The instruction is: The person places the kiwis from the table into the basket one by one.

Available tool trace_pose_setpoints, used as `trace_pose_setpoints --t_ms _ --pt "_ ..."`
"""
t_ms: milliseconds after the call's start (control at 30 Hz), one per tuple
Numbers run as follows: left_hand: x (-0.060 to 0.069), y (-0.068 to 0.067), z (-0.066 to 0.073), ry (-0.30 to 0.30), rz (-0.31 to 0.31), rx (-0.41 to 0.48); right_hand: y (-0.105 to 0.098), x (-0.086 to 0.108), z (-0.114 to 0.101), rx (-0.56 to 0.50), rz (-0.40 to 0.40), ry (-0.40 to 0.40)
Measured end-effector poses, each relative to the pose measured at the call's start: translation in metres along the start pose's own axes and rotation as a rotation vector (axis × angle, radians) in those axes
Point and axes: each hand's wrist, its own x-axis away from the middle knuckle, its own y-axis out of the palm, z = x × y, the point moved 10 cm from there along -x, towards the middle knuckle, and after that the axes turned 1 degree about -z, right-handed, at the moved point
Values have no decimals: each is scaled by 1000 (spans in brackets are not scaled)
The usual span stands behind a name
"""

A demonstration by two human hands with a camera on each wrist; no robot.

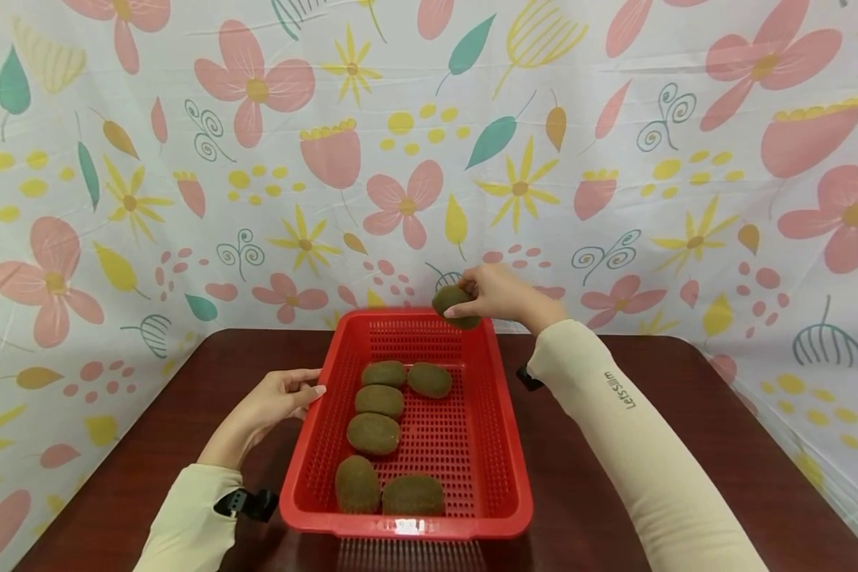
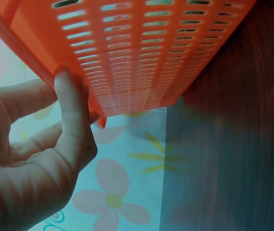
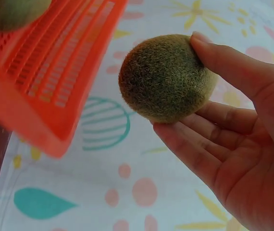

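Between the thumb and fingers of my right hand (image 1: pixel 500 295) is a brown fuzzy kiwi (image 3: pixel 163 79), lifted above the far right corner of the red plastic basket (image 1: pixel 511 445). My left hand (image 1: pixel 284 401) pinches the basket's left rim, thumb on top and fingers beneath, which the left wrist view (image 2: pixel 67 110) shows from below. Inside the basket several kiwis lie along the left side and the near end, among them one kiwi (image 1: pixel 430 380) at the far middle and another kiwi (image 1: pixel 413 496) by the near wall.
The basket stands on a dark reddish-brown table (image 1: pixel 600 477), its perforated floor bare on the right side. Behind and around the table hangs a white cloth (image 1: pixel 415 95) printed with flowers and leaves.
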Motion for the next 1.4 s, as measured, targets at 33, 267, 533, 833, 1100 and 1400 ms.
trace_pose_setpoints --t_ms 33,267,533,833,1100,1400 --pt "0 0 0 1 0 -1 2 -2 -3 -4 -6 -4" --pt "2 1 2 -4 2 -5 22 -12 -21 -30 -61 -27" --pt "2 2 3 2 -7 9 47 -18 -33 -48 -126 -45" --pt "4 2 5 1 -19 14 70 -21 -42 -52 -201 -44" --pt "4 2 6 -6 -10 1 89 -19 -43 -44 -264 -42" --pt "4 2 5 -6 -12 4 109 -14 -33 -7 -321 22"
